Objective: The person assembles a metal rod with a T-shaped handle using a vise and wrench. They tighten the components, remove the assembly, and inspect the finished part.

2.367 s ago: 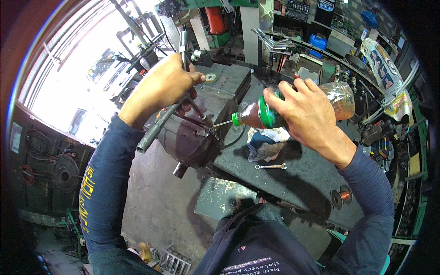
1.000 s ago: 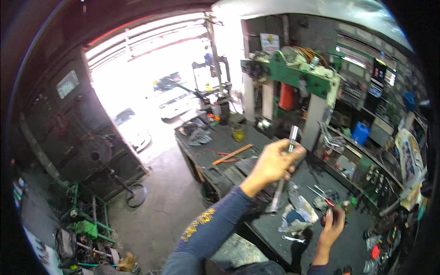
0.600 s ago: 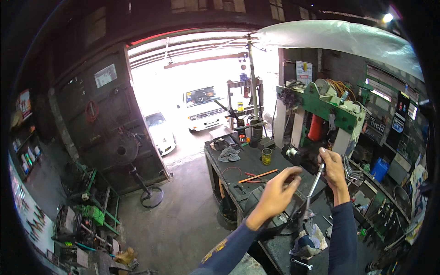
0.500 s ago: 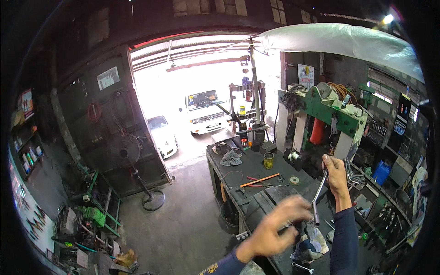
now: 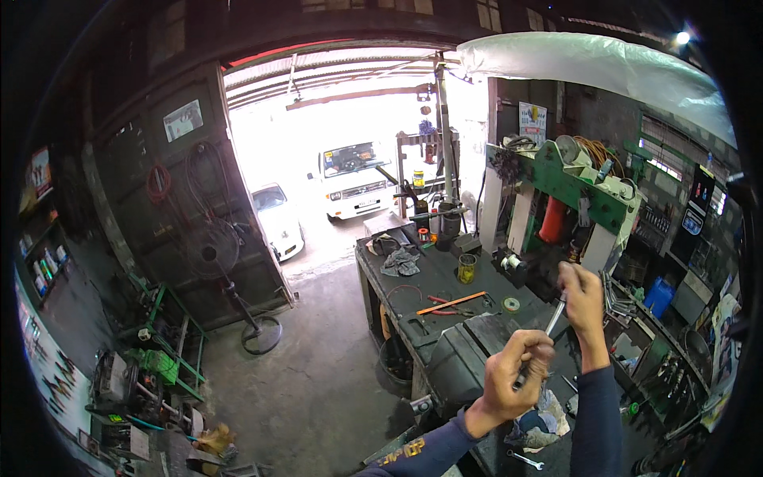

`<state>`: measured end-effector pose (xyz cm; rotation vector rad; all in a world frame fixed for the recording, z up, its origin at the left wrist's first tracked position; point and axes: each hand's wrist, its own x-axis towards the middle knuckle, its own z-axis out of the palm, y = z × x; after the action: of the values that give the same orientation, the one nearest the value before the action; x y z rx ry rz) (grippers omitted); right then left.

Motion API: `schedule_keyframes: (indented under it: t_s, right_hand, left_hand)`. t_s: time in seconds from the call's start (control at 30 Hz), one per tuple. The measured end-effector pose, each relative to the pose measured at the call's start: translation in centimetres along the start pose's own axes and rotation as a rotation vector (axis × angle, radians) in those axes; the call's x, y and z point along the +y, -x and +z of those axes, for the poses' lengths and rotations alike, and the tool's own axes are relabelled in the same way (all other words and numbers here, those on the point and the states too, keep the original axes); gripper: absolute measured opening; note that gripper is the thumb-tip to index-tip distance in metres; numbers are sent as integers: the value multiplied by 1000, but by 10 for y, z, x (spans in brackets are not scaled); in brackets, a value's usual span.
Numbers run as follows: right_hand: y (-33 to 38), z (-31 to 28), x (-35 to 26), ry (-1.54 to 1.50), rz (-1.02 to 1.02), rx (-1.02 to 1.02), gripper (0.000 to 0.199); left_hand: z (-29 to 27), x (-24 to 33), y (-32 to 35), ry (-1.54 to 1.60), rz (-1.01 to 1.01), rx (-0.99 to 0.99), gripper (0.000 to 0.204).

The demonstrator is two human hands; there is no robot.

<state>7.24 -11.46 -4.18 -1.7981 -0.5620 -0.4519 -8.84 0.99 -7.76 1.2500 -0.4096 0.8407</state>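
A shiny metal socket wrench (image 5: 555, 316) is held slantwise in the air over the right part of the workbench. My right hand (image 5: 583, 300) is closed around its upper end. My left hand (image 5: 509, 374) is wrapped around the lower end, hiding most of it; a short dark tip shows below the fist. Beneath my hands on the bench lie a crumpled rag (image 5: 548, 421) and a small combination wrench (image 5: 525, 460). A large dark bench vise (image 5: 461, 358) is just left of my left hand.
On the workbench (image 5: 389, 274) are an orange-handled hacksaw (image 5: 451, 303), a yellow can (image 5: 466, 269), a tape roll (image 5: 511, 304) and a grey rag (image 5: 400, 262). A green press frame (image 5: 574, 187) stands behind, right. A pedestal fan (image 5: 261, 334) is on the floor at left.
My left hand, apart from the wrench with fingers spread before, has closed around its lower end. The right hand keeps its hold on the upper end.
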Motion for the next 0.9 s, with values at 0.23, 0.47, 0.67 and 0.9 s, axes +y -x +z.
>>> schedule_keyframes:
  t_s: [0.23, 0.47, 0.67, 0.9]
  right_hand:
    - [188, 29, -95, 683, -614, 210, 18]
    - [75, 63, -138, 842, -840, -537, 11]
    - [80, 43, -182, 1016, -824, -1030, 13]
    - [58, 73, -177, 1121, -787, -1146, 20]
  left_hand:
    - [66, -97, -113, 402, -596, -397, 27]
    - [16, -138, -65, 745, -408, -335, 41]
    - [37, -53, 77, -383, -50, -274, 40]
    - [93, -43, -32, -1054, 193, -254, 40]
